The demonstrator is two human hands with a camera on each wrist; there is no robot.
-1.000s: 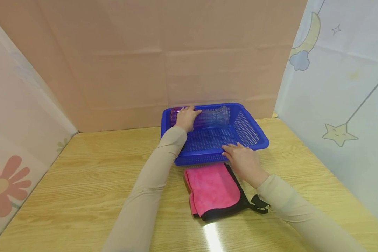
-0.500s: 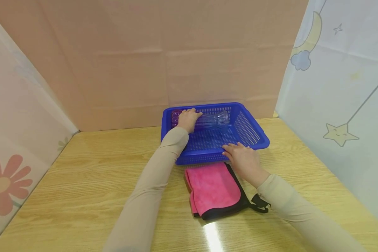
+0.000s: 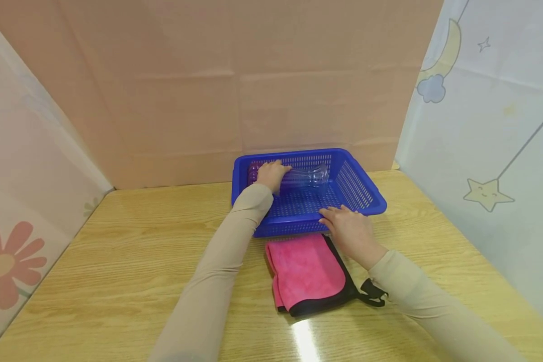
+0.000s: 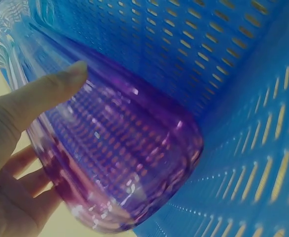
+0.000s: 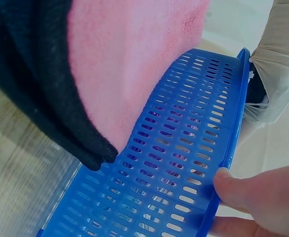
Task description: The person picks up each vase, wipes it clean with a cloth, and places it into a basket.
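My left hand reaches into the blue plastic basket and grips a glass vase lying on its side along the far wall. In the left wrist view the vase is purple at its base and fades to clear at its fluted mouth. The thumb lies across one side of it, and the other fingers curl round the opposite side. My right hand holds the basket's near rim, thumb on the outer side and fingers over the edge.
A folded pink cloth with black trim and a strap with a black clip lies on the wooden table just in front of the basket. A tan backdrop stands behind, with printed panels on both sides.
The left hand and the vase have shifted slightly toward me and down, away from the basket's far rim. My right hand stays on the near rim; the cloth has not moved.
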